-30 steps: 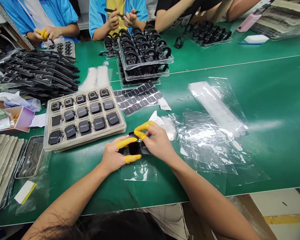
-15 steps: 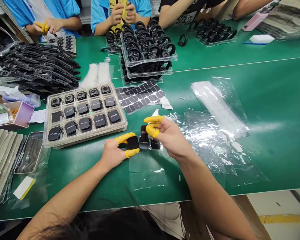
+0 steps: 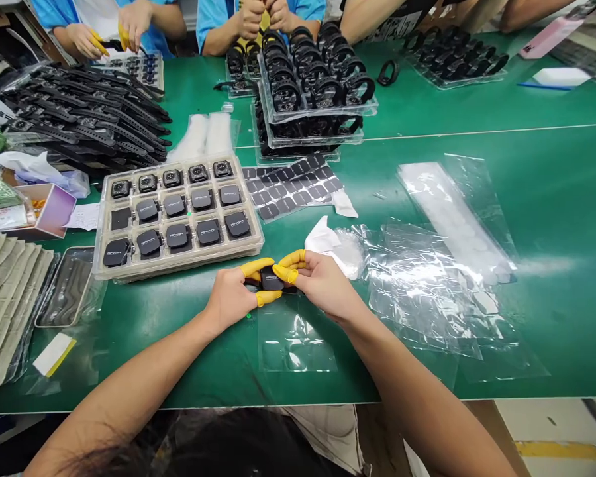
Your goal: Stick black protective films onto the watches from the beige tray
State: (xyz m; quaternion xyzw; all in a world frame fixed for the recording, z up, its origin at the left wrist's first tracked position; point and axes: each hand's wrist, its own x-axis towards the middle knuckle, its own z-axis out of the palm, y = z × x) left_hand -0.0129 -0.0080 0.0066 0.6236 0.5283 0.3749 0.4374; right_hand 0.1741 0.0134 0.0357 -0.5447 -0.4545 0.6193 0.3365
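Note:
My left hand (image 3: 231, 296), with yellow finger cots on thumb and fingertips, grips a square black watch body (image 3: 271, 281) by its edges. A black film sticker with pale lettering now covers its face. My right hand (image 3: 322, 285), also in yellow cots, pinches the sticker's right edge against the watch. Beneath my hands lies a clear backing sheet (image 3: 298, 354); the dark stickers on it are mostly hidden by my fingers. To the left, a plastic tray (image 3: 183, 270) holds several watch bodies, many with lettered films, the back row without.
Sheets of black stickers (image 3: 298, 189) lie behind my hands. Clear films (image 3: 422, 298) spread to the right. Stacked trays of strapped watches (image 3: 318, 116) stand behind, with a pile of straps (image 3: 89, 122) at left. Co-workers' hands (image 3: 112, 33) work across the table.
My right hand has moved left, bringing the sticker from the backing sheet onto the watch in my left hand. The view has shifted slightly. A co-worker's hands at far left have parted.

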